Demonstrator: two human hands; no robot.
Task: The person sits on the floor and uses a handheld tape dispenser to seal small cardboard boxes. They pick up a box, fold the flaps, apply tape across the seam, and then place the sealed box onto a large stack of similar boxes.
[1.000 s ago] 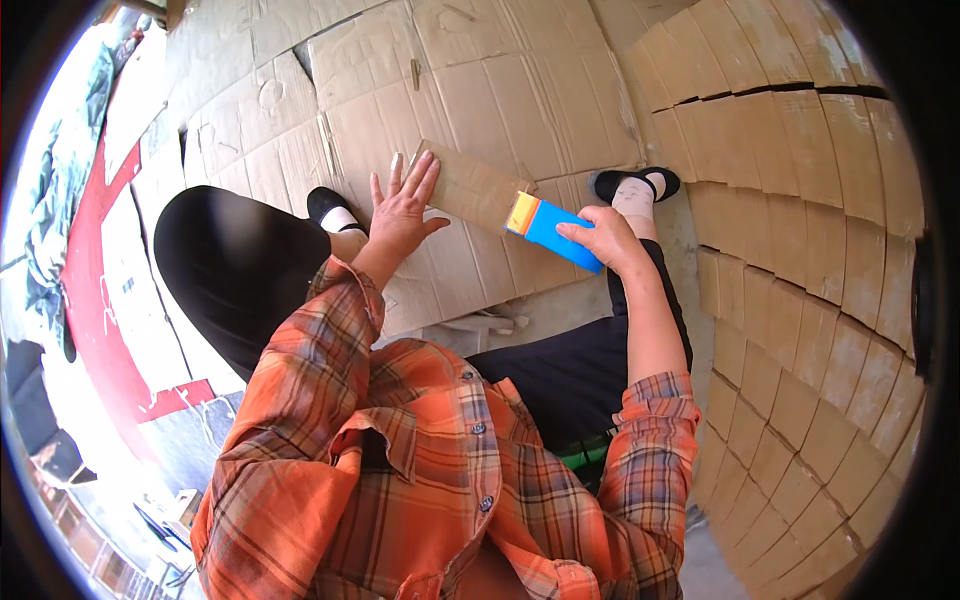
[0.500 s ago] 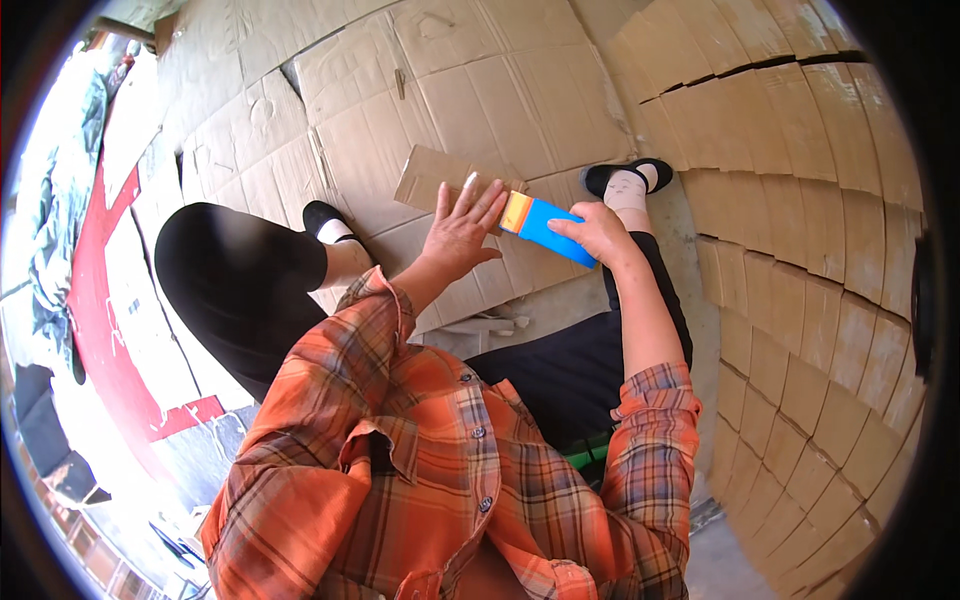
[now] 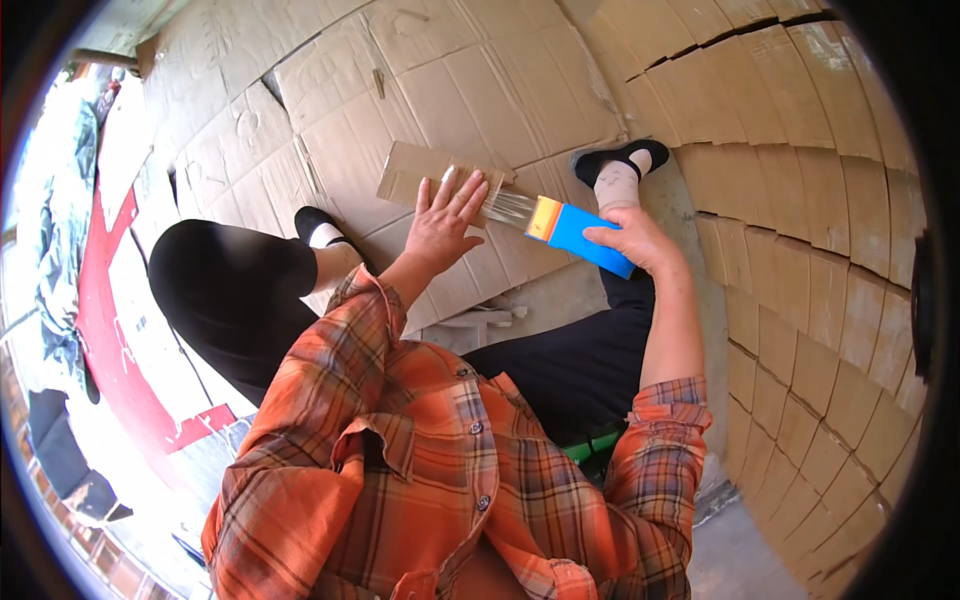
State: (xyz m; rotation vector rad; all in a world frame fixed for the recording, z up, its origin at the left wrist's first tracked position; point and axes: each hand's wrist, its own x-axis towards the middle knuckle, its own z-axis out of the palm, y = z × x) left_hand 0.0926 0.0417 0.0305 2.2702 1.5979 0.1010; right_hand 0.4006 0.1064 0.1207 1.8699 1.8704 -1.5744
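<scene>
My right hand (image 3: 640, 243) grips a blue tape dispenser (image 3: 577, 230) with a yellow and orange front end. A strip of clear tape (image 3: 510, 207) stretches from the dispenser to a small flat cardboard box (image 3: 405, 173). On that box my left hand (image 3: 442, 218) lies flat, palm down, its fingers slightly spread. The box's middle is hidden under those fingers. One left fingertip has something white on it.
Flattened cardboard sheets (image 3: 330, 130) cover the floor ahead. Stacks of cardboard boxes (image 3: 800, 190) rise along the right side. My feet in black shoes (image 3: 322, 222) stand either side of the work. Red and white material (image 3: 115, 310) lies at the left.
My right hand has moved the dispenser to the right, away from the left hand, and a length of clear tape now shows between them. The left hand and box have shifted slightly left.
</scene>
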